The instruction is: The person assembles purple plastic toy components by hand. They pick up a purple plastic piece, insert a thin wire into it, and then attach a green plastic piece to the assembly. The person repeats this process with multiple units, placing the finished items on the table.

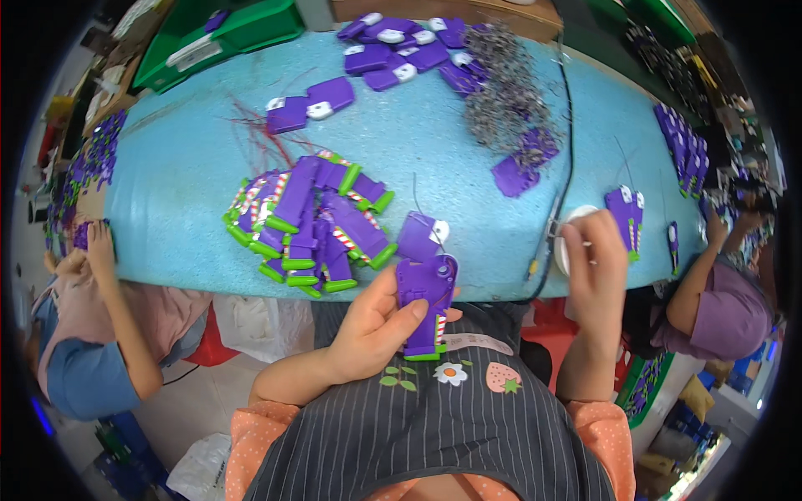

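Note:
My left hand (372,330) holds a purple plastic housing (423,292) with a green end and a red-and-white striped side, its hollow inside facing up. The thumb presses across the part's middle. On the table just beyond it lies a purple casing (420,236) with a white end and a thin wire. Over a white round dish (565,250) at the right, my right hand (597,263) has its fingers pinched together. What they hold, if anything, is too small to make out. Left of the dish rests a slim pen-like tool (547,238) with a cord.
A heap of purple-and-green housings (313,221) sits left of centre, near red wires (263,129). Purple casings (393,54) and a tangle of grey wire bits (505,88) lie farther back. A black cable (570,125) crosses the right side. People work at both sides.

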A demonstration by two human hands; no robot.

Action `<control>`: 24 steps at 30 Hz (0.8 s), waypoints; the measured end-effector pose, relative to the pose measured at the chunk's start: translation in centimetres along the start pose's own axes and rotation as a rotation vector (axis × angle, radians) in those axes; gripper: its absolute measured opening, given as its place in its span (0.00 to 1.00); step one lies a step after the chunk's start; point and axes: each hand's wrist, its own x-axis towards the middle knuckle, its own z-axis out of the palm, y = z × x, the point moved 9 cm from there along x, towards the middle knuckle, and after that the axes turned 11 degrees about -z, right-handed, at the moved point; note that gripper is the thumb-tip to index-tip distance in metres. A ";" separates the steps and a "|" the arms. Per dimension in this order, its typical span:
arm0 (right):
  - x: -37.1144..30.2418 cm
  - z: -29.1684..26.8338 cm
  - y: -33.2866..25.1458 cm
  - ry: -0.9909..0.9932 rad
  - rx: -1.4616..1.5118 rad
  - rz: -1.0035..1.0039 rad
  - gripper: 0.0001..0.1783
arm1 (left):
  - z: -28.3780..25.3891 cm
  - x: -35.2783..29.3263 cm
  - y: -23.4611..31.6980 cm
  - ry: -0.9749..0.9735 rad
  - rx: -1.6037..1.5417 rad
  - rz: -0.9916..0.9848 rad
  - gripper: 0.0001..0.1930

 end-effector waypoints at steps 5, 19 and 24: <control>-3.9 -4.5 4.9 0.187 -0.168 0.112 0.05 | 2.2 1.3 -1.2 -0.082 0.014 -0.104 0.18; -4.5 0.3 0.4 0.261 0.704 0.148 0.02 | 4.1 2.4 0.2 -0.088 0.080 0.002 0.19; -3.1 5.3 -2.3 0.124 0.830 0.097 0.05 | 3.6 2.1 1.7 -0.020 0.068 0.071 0.17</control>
